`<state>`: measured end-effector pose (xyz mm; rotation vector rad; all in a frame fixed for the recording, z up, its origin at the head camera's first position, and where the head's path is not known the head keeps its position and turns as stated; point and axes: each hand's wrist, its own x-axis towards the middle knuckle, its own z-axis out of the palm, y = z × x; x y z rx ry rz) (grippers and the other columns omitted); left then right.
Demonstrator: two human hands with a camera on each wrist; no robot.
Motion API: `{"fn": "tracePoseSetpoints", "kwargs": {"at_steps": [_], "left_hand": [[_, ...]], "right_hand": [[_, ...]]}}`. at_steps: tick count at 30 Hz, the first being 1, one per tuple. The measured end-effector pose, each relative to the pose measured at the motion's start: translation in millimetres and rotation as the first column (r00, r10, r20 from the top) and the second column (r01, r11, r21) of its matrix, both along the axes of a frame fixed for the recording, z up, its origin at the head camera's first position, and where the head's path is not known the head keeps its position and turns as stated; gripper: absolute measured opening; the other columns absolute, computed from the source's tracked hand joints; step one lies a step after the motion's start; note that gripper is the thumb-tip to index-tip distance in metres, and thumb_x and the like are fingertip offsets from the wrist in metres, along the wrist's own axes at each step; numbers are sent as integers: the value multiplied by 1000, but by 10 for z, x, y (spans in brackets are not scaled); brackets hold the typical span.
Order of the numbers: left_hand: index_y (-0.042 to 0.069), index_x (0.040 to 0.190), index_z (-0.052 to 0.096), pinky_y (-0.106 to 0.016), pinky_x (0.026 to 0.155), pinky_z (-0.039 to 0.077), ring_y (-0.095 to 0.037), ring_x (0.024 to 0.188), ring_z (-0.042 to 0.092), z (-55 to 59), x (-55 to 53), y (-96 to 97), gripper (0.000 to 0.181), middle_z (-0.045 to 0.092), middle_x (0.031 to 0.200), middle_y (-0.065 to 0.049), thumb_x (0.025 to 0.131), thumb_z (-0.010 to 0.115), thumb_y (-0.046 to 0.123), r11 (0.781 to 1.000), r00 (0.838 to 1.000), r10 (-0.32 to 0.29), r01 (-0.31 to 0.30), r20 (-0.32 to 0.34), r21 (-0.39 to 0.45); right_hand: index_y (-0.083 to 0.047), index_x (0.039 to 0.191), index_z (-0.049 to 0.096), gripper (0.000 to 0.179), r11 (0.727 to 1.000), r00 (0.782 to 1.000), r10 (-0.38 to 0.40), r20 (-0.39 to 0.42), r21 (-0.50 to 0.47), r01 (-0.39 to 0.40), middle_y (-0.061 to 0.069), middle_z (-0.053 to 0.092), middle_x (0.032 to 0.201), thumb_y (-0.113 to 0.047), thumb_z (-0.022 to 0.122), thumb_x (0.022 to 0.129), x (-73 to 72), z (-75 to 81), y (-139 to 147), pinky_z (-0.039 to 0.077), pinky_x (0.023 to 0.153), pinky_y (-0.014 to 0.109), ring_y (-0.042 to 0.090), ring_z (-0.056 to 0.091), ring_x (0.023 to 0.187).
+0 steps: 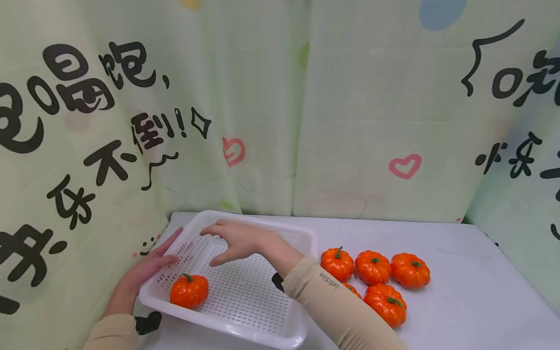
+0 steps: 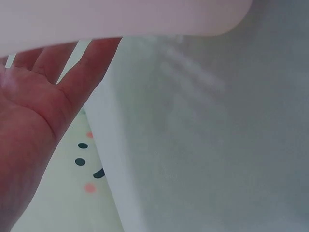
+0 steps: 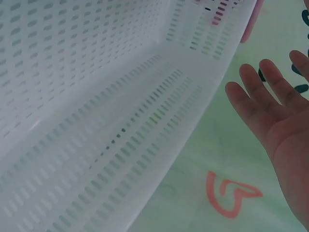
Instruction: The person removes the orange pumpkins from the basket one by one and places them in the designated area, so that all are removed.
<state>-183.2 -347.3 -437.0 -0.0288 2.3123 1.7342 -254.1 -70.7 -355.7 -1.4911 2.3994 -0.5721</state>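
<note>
Backdrop: pale green cloth curtain (image 1: pixel 341 121) printed with black characters and pink hearts, hung behind and on both sides. Surface: light grey flat tabletop (image 1: pixel 459 291), boxed in by the curtain. White perforated plastic basket (image 1: pixel 245 291) is set at the left of the tabletop, close to the curtain. Left hand (image 1: pixel 148 267) is laid flat against the basket's left outer wall, fingers straight and together. Right hand (image 1: pixel 236 240) is held above the basket's far half, fingers relaxed and spread, nothing gripped. One small orange plastic pumpkin (image 1: pixel 189 290) is seated inside the basket, near-left corner. Five more orange pumpkins (image 1: pixel 380 279) are clustered on the tabletop just right of the basket, one partly hidden by the beige sleeve (image 1: pixel 337 306).
</note>
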Motion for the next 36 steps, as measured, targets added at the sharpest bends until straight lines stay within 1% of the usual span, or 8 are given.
{"fn": "tracePoseSetpoints", "kwargs": {"at_steps": [7, 12, 18, 21, 24, 27, 33, 36], "left_hand": [[32, 163, 9, -44, 89, 56, -42, 130, 49, 20, -10, 5, 78, 13, 166, -21, 102, 57, 23, 1000, 1000, -2, 2, -16, -25], [33, 163, 9, -45, 89, 56, -43, 130, 48, 45, -17, 4, 78, 13, 166, -21, 102, 56, 24, 1000, 1000, -1, 1, -19, -23], [33, 162, 7, -44, 90, 56, -44, 132, 46, 12, -30, -5, 79, 11, 166, -21, 102, 56, 24, 1000, 1000, -12, 12, -12, -24], [31, 163, 6, -44, 91, 55, -45, 132, 44, -6, -22, -9, 79, 11, 166, -23, 102, 56, 22, 1000, 1000, -21, 21, -18, -14], [32, 163, 7, -44, 91, 55, -46, 134, 41, -12, -15, -9, 79, 11, 166, -22, 101, 56, 22, 1000, 1000, -13, 13, -16, -15], [33, 163, 8, -43, 91, 56, -46, 137, 39, -17, -10, -7, 79, 11, 166, -21, 101, 56, 22, 1000, 1000, -3, 3, -11, -20], [31, 163, 8, -43, 92, 55, -46, 137, 38, -17, -16, -3, 78, 14, 165, -22, 102, 54, 19, 1000, 1000, -16, 15, -27, -18], [30, 163, 8, -43, 92, 55, -47, 138, 38, -10, -22, 0, 78, 14, 165, -22, 101, 55, 19, 999, 999, -15, 14, -35, -36]], "right_hand": [[-13, 149, 49, 68, 999, 999, 49, 24, 1, -49, 4, 51, 145, -33, 76, 90, 32, -110, -186, 44, 100, 20, 11, 49, 125], [-16, 150, 49, 70, 998, 997, 44, 64, 33, -46, 4, 50, 146, -34, 77, 89, 48, -163, -252, 45, 99, 22, 12, 50, 125], [-17, 149, 49, 71, 996, 995, 49, 90, 75, -56, 4, 53, 142, -34, 78, 87, 67, -227, -306, 47, 97, 23, 14, 51, 125], [-17, 149, 49, 71, 992, 994, 60, 95, 104, -70, 3, 53, 142, -36, 78, 87, 76, -261, -346, 46, 99, 25, 15, 51, 126], [-17, 149, 50, 71, 990, 992, 64, 112, 121, -77, 3, 52, 144, -36, 78, 87, 98, -290, -383, 45, 101, 26, 16, 50, 127], [-17, 148, 50, 70, 988, 989, 68, 133, 128, -85, 2, 53, 143, -36, 79, 87, 124, -325, -415, 45, 100, 24, 16, 50, 127], [-15, 147, 51, 71, 987, 976, 83, 202, 119, -108, 0, 54, 141, -37, 80, 86, 162, -390, -457, 45, 99, 23, 13, 50, 126], [-15, 145, 52, 69, 986, 976, 97, 195, 117, -121, -1, 56, 138, -39, 79, 86, 160, -415, -478, 45, 97, 21, 12, 51, 123]]}}
